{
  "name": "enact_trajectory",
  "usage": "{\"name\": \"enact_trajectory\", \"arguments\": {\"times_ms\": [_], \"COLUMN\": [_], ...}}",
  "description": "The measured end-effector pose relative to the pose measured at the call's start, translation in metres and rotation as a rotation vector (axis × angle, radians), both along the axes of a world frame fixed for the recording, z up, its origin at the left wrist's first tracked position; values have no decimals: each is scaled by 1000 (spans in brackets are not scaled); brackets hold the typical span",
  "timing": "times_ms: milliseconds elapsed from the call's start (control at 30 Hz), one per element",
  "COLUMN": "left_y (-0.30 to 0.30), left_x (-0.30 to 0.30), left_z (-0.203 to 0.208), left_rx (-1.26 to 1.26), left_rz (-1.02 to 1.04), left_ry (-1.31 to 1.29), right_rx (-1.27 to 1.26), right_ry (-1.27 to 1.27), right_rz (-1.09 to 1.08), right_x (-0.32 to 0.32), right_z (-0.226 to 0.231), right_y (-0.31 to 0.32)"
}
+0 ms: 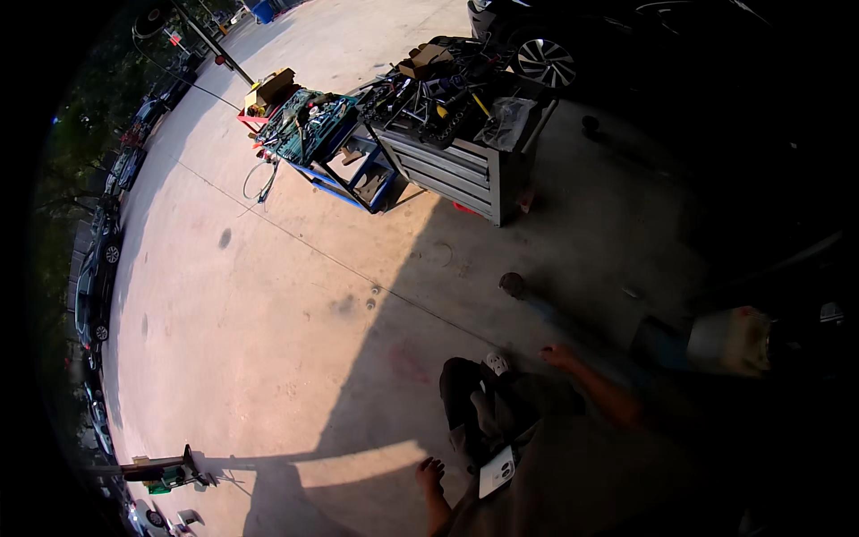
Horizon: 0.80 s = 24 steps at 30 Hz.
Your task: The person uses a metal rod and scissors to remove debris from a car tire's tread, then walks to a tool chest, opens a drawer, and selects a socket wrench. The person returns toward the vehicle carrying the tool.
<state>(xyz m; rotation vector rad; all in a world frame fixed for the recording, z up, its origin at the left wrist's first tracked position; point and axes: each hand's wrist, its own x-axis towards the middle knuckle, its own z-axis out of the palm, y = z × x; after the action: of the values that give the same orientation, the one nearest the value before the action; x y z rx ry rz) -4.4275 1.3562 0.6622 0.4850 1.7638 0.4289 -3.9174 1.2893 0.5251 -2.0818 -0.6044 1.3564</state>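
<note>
Head view: a person stands on a sunlit concrete forecourt (268, 295), both hands empty. The left hand (429, 474) hangs with fingers loosely curled; the right hand (559, 356) is extended, fingers relaxed. Well beyond stands a grey metal tool cabinet (456, 170), heaped with tools.

Outdoor car workshop, tool cabinet (456, 166), car wheel (544, 61)
</note>
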Motion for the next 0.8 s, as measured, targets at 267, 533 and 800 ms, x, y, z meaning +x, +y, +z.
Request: {"name": "enact_trajectory", "arguments": {"times_ms": [267, 533, 800], "left_y": [219, 551, 778], "left_x": [-19, 76, 174], "left_z": [-40, 25, 79], "left_rx": [-107, 121, 400], "left_rz": [203, -214, -514], "left_ry": [66, 23, -48], "right_rx": [128, -197, -115], "right_ry": [45, -134, -159], "right_rz": [-248, -146, -73], "right_x": [41, 32, 48], "right_z": [40, 55, 98], "right_y": [233, 335, 499]}}
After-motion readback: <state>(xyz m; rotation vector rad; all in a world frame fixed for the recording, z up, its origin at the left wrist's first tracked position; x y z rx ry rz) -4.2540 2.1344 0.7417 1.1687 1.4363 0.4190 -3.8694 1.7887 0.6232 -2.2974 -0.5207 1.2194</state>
